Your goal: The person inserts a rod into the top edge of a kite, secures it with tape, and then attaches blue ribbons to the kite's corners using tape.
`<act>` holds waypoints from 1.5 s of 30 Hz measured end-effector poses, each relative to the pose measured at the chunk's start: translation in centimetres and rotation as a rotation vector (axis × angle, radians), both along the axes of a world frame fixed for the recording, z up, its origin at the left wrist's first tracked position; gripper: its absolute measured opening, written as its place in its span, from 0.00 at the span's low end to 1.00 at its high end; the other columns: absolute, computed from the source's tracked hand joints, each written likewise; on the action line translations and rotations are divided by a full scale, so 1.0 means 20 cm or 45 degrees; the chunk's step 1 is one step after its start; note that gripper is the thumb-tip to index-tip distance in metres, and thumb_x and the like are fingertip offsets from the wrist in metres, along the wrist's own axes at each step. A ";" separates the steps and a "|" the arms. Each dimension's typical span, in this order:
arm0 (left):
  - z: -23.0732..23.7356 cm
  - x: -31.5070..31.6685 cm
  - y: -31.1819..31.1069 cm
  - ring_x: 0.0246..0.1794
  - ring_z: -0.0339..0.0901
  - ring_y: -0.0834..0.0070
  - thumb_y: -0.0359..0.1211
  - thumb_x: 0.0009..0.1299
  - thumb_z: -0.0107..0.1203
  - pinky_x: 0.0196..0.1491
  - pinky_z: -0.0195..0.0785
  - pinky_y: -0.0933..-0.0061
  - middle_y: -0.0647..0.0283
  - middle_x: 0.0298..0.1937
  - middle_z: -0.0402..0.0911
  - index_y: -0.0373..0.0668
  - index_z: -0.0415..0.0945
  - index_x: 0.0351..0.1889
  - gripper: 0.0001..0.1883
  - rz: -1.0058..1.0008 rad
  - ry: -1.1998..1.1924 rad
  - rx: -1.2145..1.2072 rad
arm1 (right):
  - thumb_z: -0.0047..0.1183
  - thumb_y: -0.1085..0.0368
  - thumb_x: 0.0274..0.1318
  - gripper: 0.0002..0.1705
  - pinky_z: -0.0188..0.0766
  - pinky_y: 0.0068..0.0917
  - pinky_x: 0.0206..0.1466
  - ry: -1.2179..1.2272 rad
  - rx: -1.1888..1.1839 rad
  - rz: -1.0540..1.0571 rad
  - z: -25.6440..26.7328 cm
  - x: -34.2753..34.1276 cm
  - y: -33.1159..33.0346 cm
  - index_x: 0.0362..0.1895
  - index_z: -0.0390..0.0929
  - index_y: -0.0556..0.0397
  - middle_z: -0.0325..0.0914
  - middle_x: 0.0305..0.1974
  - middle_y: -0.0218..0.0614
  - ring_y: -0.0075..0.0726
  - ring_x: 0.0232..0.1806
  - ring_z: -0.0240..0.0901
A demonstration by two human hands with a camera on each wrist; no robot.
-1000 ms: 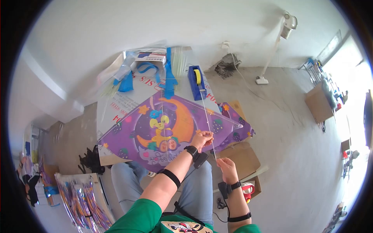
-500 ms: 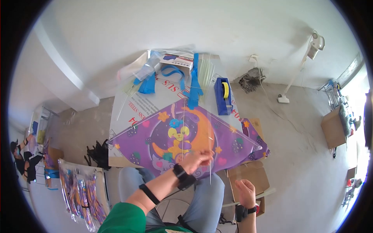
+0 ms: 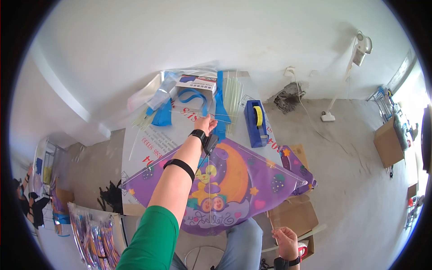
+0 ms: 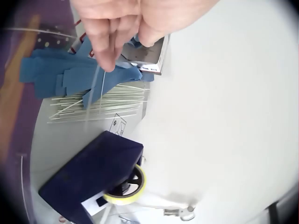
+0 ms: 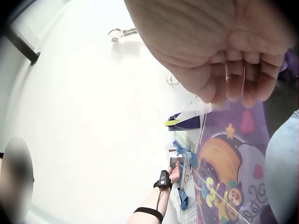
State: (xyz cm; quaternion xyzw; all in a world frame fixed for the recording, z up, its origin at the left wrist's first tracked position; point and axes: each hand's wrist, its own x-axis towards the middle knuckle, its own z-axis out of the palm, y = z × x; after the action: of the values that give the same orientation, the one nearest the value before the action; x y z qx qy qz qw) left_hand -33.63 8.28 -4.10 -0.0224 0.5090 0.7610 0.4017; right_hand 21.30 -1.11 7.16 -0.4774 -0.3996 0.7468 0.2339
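A purple diamond kite (image 3: 252, 180), printed with a moon and a cartoon animal, lies across the table's near side. Beyond its top corner, my left hand (image 3: 207, 125) pinches a thin pale rod (image 4: 102, 80) over the blue strips (image 3: 220, 101). A bundle of similar pale rods (image 3: 233, 96) lies just right of those strips. Low at the right, off the kite's near edge, my right hand (image 3: 286, 240) has its fingers curled, pinching a small clear strip like tape (image 5: 202, 108). A blue tape dispenser (image 3: 256, 130) with a yellow roll stands right of the rods.
A white box (image 3: 196, 83) and plastic wrapping sit at the table's back. Another purple printed piece (image 3: 297, 168) hangs at the right edge. Below it stands an opened cardboard box (image 3: 294, 218). At lower left are bagged colourful bundles (image 3: 96, 240).
My left hand has carried the rod from over the kite's lower right, forward to the blue strips. The right hand has drawn away from the rod, now lower and to the right.
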 end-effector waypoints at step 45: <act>0.05 1.16 0.24 0.26 0.70 0.86 0.33 0.62 0.61 0.31 0.61 0.81 0.75 0.27 0.75 0.50 0.75 0.31 0.05 -0.178 -0.247 0.059 | 0.51 0.73 0.58 0.05 0.60 0.14 0.31 -0.301 0.358 0.021 -0.12 0.23 -0.01 0.28 0.71 0.56 0.70 0.24 0.23 0.15 0.27 0.62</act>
State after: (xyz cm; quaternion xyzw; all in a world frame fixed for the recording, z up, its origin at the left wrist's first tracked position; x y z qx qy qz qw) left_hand -10.41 13.12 -3.20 -0.0510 0.4504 0.7370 0.5014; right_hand 25.83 -1.30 4.79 -0.5210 -0.5287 0.6242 0.2435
